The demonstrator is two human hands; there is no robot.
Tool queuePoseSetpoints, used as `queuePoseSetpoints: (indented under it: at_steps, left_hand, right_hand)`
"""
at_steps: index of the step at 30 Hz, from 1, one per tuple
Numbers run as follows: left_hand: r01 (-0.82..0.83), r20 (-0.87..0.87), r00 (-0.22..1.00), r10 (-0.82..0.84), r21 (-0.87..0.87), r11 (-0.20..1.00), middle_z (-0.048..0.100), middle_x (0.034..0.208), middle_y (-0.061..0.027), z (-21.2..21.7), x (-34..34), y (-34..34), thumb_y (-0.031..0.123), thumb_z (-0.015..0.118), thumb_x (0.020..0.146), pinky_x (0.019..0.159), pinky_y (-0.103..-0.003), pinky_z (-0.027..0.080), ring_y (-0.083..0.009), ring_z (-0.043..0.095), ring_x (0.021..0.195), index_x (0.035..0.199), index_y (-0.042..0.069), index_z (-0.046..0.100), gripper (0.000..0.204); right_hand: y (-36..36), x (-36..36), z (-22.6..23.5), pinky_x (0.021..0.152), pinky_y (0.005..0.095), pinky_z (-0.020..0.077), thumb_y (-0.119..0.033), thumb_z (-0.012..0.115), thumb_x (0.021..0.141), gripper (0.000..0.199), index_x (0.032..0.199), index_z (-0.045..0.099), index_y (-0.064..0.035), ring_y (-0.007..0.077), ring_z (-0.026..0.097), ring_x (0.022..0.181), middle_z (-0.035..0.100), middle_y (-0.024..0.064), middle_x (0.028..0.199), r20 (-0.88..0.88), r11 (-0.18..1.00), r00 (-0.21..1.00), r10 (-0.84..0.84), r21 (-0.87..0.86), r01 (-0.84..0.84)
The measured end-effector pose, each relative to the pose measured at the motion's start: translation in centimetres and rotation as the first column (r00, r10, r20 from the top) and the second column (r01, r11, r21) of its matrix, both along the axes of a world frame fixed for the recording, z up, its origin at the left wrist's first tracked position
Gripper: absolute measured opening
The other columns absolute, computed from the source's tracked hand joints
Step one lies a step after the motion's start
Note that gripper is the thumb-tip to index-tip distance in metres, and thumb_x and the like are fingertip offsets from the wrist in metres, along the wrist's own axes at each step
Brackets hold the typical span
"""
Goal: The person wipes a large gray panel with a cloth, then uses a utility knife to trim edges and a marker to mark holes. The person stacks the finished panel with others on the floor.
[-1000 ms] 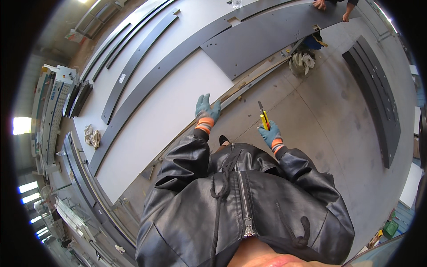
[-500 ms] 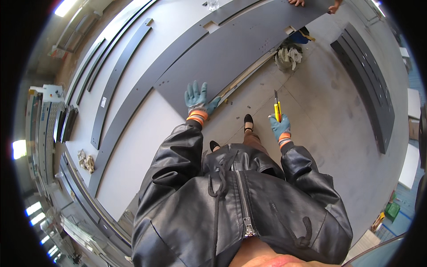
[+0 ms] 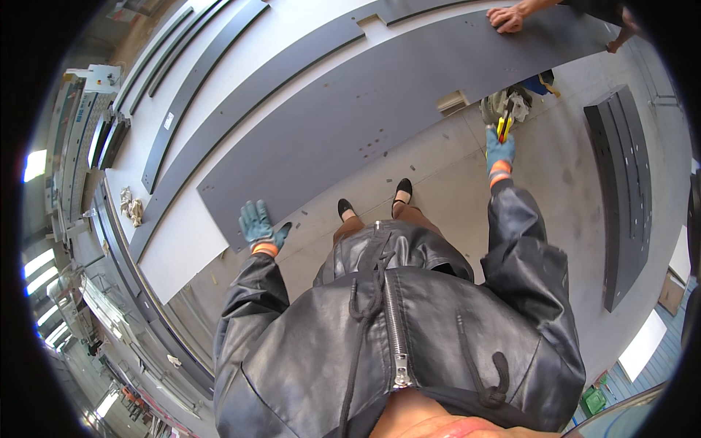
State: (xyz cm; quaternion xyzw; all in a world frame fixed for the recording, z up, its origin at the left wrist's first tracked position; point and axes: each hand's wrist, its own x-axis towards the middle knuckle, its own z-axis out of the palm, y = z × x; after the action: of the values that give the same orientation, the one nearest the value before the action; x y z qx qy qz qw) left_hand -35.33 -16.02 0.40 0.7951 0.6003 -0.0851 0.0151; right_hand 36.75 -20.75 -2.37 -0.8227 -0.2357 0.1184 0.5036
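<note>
Under the spread left hand: near corner of the long grey panel
Both arms now wider apart; right hand, clamped on a yellow tool, has swung outward beyond the panel's edge

1. The head view looks steeply down from above the person's black jacket.
2. It faces forward over the long grey panel, which lies beyond the jacket, farther away.
3. Fisheye bends the panel's edges.

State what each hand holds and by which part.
Right hand grips a yellow-handled tool by its handle. Left hand holds nothing; it rests open on the dark grey panel near its corner.
</note>
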Motion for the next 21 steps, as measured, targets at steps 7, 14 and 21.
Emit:
queuePoseSetpoints:
  at_steps: [7, 14, 21]
  left_hand:
    - [-0.372, -0.368, 0.872, 0.324, -0.068, 0.926, 0.015, 0.178, -0.0201, -1.5, -8.0, 0.6, 0.073, 0.072, 0.081, 0.129, -0.058, 0.022, -0.0481, 0.024, 0.16, 0.173, 0.011, 0.01, 0.127]
    - [-0.319, -0.367, 0.87, 0.329, 0.088, 0.944, 0.015, 0.179, -0.0157, -3.4, -19.0, 0.4, 0.063, 0.07, 0.088, 0.128, -0.055, 0.029, -0.0496, 0.028, 0.158, 0.173, 0.012, 0.008, 0.117]
    - [-0.453, -0.265, 0.848, 0.458, 0.082, 0.887, 0.013, 0.18, -0.0159, -3.9, -21.1, -3.1, 0.033, 0.073, 0.086, 0.129, -0.056, 0.027, -0.0496, 0.026, 0.159, 0.173, 0.013, 0.008, 0.111]
  right_hand:
    - [10.4, -0.4, -0.4, 0.066, 0.0409, 0.0525, -0.053, 0.093, 0.079, 0.057, 0.091, 0.072, -0.0012, 0.022, 0.067, 0.067, 0.071, 0.0088, 0.076, 0.022, 0.998, 1.0, 0.005, -0.068, -0.004]
    - [15.6, -11.5, -0.2, 0.076, 0.0423, 0.0571, -0.056, 0.096, 0.071, 0.07, 0.104, 0.071, 0.0007, 0.0303, 0.072, 0.08, 0.074, 0.0151, 0.093, -0.017, 0.874, 0.988, -0.154, -0.469, 0.128]
    - [13.8, -14.8, -1.0, 0.055, 0.0372, 0.0513, -0.041, 0.096, 0.078, 0.048, 0.091, 0.07, -0.0032, 0.0176, 0.061, 0.055, 0.068, 0.0066, 0.072, -0.315, 0.943, 0.923, -0.22, -0.313, 0.117]
